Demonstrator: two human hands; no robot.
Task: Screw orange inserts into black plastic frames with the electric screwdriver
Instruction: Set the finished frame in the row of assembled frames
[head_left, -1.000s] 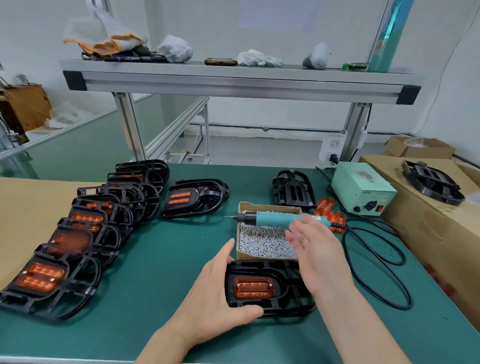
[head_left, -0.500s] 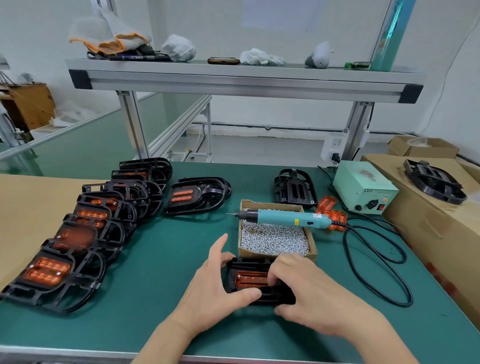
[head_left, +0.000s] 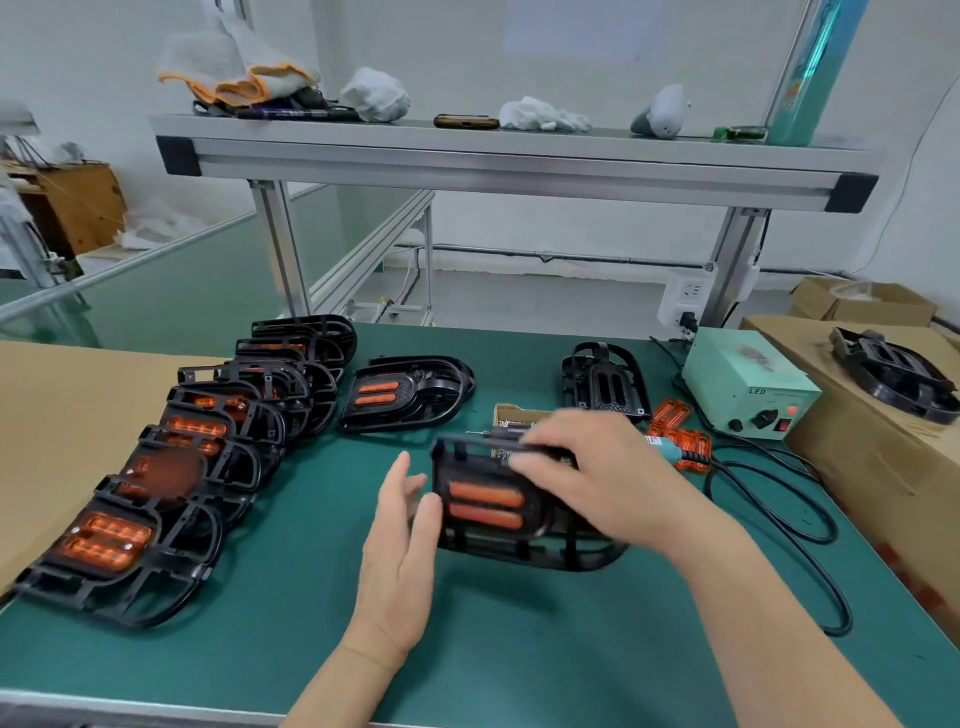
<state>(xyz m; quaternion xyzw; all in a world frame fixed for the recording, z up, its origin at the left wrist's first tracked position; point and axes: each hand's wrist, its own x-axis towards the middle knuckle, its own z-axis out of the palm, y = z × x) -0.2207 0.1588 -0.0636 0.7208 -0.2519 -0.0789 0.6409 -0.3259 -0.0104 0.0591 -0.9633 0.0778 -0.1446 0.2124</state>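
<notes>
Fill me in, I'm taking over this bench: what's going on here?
A person's right hand grips the far edge of a black frame holding an orange insert, tilted up. The left hand is open beside its left end. The electric screwdriver lies untouched behind, across the screw box. Other frames line the left side.

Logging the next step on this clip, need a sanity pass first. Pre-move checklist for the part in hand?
1. Grip on part: right hand holds the black frame by its far edge, which is tilted up. Ok.
2. Orange insert in place: both bars show in the frame's window. Ok.
3. Insert fastened: too blurred to see. Cannot tell.
4. Left hand free: open beside the frame's left edge. Ok.
5. Electric screwdriver within reach: lies just behind the right hand, in neither hand. Ok.
6. Cable clear: it loops to the right, apart from the frame. Ok.
</notes>
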